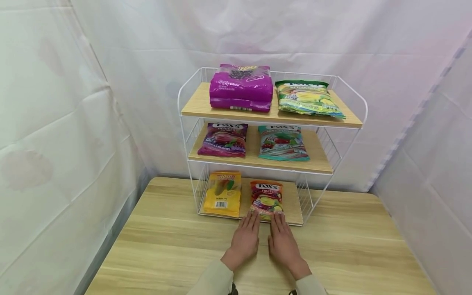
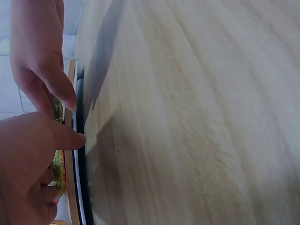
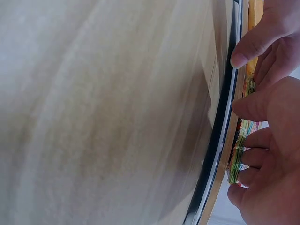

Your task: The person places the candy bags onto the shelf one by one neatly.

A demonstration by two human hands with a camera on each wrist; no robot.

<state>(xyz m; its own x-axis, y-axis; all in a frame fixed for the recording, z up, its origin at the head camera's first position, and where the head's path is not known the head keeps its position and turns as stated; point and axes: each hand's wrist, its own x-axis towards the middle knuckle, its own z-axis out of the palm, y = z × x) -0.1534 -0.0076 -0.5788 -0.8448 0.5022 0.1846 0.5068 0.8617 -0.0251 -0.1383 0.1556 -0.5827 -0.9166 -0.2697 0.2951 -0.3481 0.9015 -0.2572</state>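
Observation:
A red Fox's Fruits candy bag [image 1: 267, 197] lies on the bottom shelf of a white wire rack. My left hand [image 1: 245, 237] reaches to its near left corner, with the fingers extended onto the bag's front end. At the near right corner, my right hand [image 1: 284, 241] touches the bag the same way. In the left wrist view, the left thumb is beside the wooden shelf edge [image 2: 71, 187], and a strip of the bag [image 2: 58, 171] shows past the fingers. The right wrist view shows the right fingertips at the bag's crimped end [image 3: 234, 164].
Left of it on the bottom shelf lies a yellow mango candy bag [image 1: 222, 194]. The middle shelf carries a berries bag [image 1: 225, 140] and a mint bag [image 1: 282, 142]. Purple packs [image 1: 241, 88] and green-yellow bags [image 1: 309, 98] occupy the top. The rack stands on a wooden table [image 1: 158, 241].

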